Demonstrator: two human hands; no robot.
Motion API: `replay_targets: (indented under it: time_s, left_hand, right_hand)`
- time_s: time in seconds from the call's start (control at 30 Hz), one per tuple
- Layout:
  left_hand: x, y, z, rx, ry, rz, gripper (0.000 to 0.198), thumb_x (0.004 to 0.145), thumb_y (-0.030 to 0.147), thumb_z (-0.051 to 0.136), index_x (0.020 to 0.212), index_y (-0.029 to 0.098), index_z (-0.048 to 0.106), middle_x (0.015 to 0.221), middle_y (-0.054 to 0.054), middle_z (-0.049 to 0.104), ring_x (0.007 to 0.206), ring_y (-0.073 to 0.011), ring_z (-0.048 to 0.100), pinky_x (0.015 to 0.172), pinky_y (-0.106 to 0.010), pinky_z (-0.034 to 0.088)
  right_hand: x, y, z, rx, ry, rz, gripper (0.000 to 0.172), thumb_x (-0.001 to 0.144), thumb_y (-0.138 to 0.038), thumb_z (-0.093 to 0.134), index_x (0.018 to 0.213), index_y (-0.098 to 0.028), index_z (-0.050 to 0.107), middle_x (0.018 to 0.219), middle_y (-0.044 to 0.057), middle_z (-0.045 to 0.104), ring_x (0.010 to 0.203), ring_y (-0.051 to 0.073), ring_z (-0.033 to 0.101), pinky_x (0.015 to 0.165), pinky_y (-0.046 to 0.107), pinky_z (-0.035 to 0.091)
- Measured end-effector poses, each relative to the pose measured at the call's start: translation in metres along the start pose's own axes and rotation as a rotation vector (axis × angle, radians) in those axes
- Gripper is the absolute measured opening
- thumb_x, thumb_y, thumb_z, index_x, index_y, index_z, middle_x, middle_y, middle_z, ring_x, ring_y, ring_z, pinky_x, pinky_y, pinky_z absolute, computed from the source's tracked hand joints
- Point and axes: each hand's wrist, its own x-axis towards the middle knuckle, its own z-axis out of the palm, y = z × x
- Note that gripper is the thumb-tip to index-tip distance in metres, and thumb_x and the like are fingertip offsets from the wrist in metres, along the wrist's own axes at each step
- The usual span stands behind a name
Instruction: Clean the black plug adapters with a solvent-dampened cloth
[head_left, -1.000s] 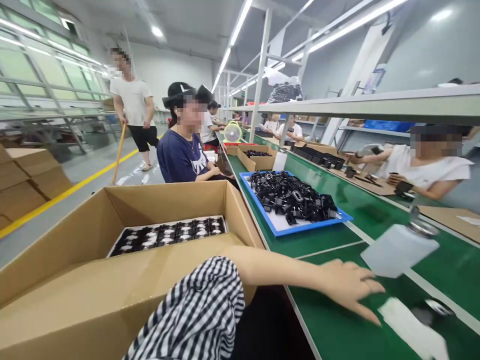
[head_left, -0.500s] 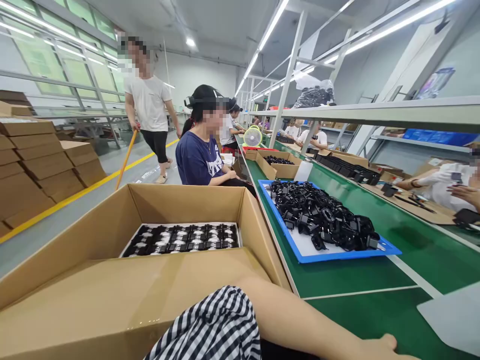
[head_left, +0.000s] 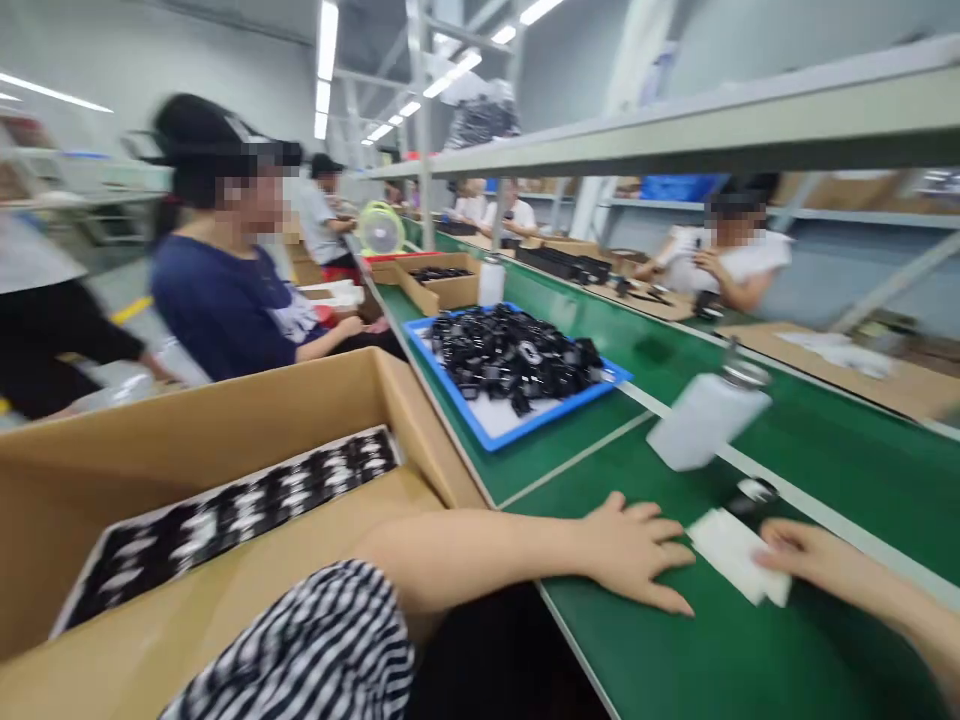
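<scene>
My left hand (head_left: 637, 555) rests palm down on the green bench top (head_left: 570, 620), fingers spread, holding nothing. To its right, my right hand (head_left: 806, 550) pinches a small white sheet (head_left: 739, 560) between thumb and fingers; whether it is paper or cloth I cannot tell. A small black item (head_left: 750, 497), blurred, lies just beyond the sheet. Farther back is a white plastic bottle (head_left: 705, 420) with a metal top. Beyond my left hand, a blue-rimmed tray (head_left: 491, 440) carries a heap of black plug adapters with cables (head_left: 517, 350).
An open carton (head_left: 390, 400) at my left holds rows of black pieces with white bits. Ahead sits a co-worker in a dark blue shirt (head_left: 225, 300); another (head_left: 720, 250) works across the bench. A shelf (head_left: 675, 120) overhangs the right side. A smaller white bottle (head_left: 491, 280) stands behind the tray.
The view has swung right and down. My right hand, the white sheet and the metal-topped bottle now show clearly. My left hand is fully visible. The walking person has come closer at left.
</scene>
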Motion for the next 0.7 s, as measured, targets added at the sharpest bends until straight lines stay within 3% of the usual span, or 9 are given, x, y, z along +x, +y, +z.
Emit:
replay_targets:
  time_s: [0.07, 0.13, 0.23, 0.3, 0.37, 0.47, 0.57, 0.7]
  left_hand:
    - [0.001, -0.002, 0.005, -0.043, 0.026, -0.013, 0.054, 0.067, 0.049, 0.039, 0.11, 0.017, 0.038, 0.12, -0.01, 0.035, 0.11, -0.0259, 0.028, 0.082, -0.046, 0.028]
    - [0.009, -0.003, 0.008, -0.119, 0.054, -0.102, 0.056, 0.066, 0.047, 0.042, 0.113, 0.016, 0.034, 0.121, -0.011, 0.033, 0.109, -0.0244, 0.029, 0.085, -0.042, 0.027]
    - [0.034, 0.003, 0.009, -0.261, 0.122, -0.338, 0.058, 0.065, 0.041, 0.045, 0.113, 0.011, 0.033, 0.119, -0.013, 0.036, 0.107, -0.0225, 0.034, 0.086, -0.034, 0.03]
    - [0.06, 0.009, 0.009, -0.355, 0.174, -0.468, 0.06, 0.063, 0.04, 0.047, 0.112, 0.007, 0.034, 0.114, -0.014, 0.041, 0.103, -0.0223, 0.037, 0.083, -0.03, 0.033]
    - [0.088, 0.013, 0.01, -0.408, 0.206, -0.533, 0.06, 0.061, 0.043, 0.049, 0.108, 0.007, 0.039, 0.106, -0.014, 0.047, 0.098, -0.0231, 0.041, 0.078, -0.029, 0.036]
    - [0.118, 0.012, 0.013, -0.421, 0.227, -0.585, 0.047, 0.058, 0.044, 0.052, 0.093, 0.013, 0.05, 0.089, -0.01, 0.055, 0.088, -0.023, 0.047, 0.07, -0.03, 0.039]
    - [0.126, 0.006, 0.018, -0.454, 0.258, -0.606, 0.034, 0.059, 0.042, 0.051, 0.082, 0.018, 0.055, 0.076, -0.006, 0.057, 0.078, -0.0195, 0.05, 0.062, -0.028, 0.039]
    - [0.122, 0.002, 0.022, -0.479, 0.281, -0.542, 0.028, 0.057, 0.04, 0.053, 0.074, 0.019, 0.057, 0.066, -0.002, 0.055, 0.072, -0.0167, 0.049, 0.056, -0.024, 0.038]
  right_hand:
    - [-0.009, 0.019, -0.007, 0.303, -0.116, 0.135, 0.026, 0.063, -0.014, 0.053, 0.044, -0.016, 0.035, 0.039, -0.007, 0.037, 0.038, 0.005, 0.037, 0.038, 0.016, 0.031]
    - [-0.012, 0.032, -0.017, 0.585, -0.044, 0.254, 0.02, 0.058, -0.01, 0.052, 0.048, -0.017, 0.037, 0.039, -0.007, 0.038, 0.036, 0.005, 0.037, 0.038, 0.016, 0.03]
    - [-0.008, 0.043, -0.024, 0.798, 0.328, 0.374, 0.014, 0.054, -0.007, 0.052, 0.063, -0.016, 0.046, 0.046, -0.004, 0.047, 0.042, 0.008, 0.045, 0.043, 0.019, 0.036]
    - [-0.001, 0.044, -0.02, 0.865, 0.574, 0.324, 0.016, 0.056, -0.009, 0.05, 0.071, -0.014, 0.051, 0.056, -0.001, 0.052, 0.05, 0.011, 0.049, 0.049, 0.022, 0.04]
    - [0.005, 0.042, -0.011, 0.841, 0.74, 0.228, 0.017, 0.059, -0.014, 0.046, 0.074, -0.013, 0.054, 0.064, 0.002, 0.055, 0.058, 0.013, 0.051, 0.054, 0.025, 0.041]
    - [0.01, 0.033, 0.004, 0.606, 0.835, 0.116, 0.022, 0.064, -0.019, 0.042, 0.078, -0.011, 0.056, 0.073, 0.006, 0.058, 0.067, 0.018, 0.052, 0.061, 0.03, 0.041]
    - [0.011, 0.025, 0.011, 0.318, 0.824, 0.03, 0.028, 0.068, -0.021, 0.036, 0.086, -0.013, 0.056, 0.078, 0.007, 0.059, 0.07, 0.02, 0.053, 0.064, 0.031, 0.04]
    - [0.011, 0.024, 0.009, 0.11, 0.853, 0.059, 0.034, 0.072, -0.02, 0.03, 0.096, -0.012, 0.053, 0.083, 0.01, 0.059, 0.073, 0.022, 0.054, 0.065, 0.033, 0.041]
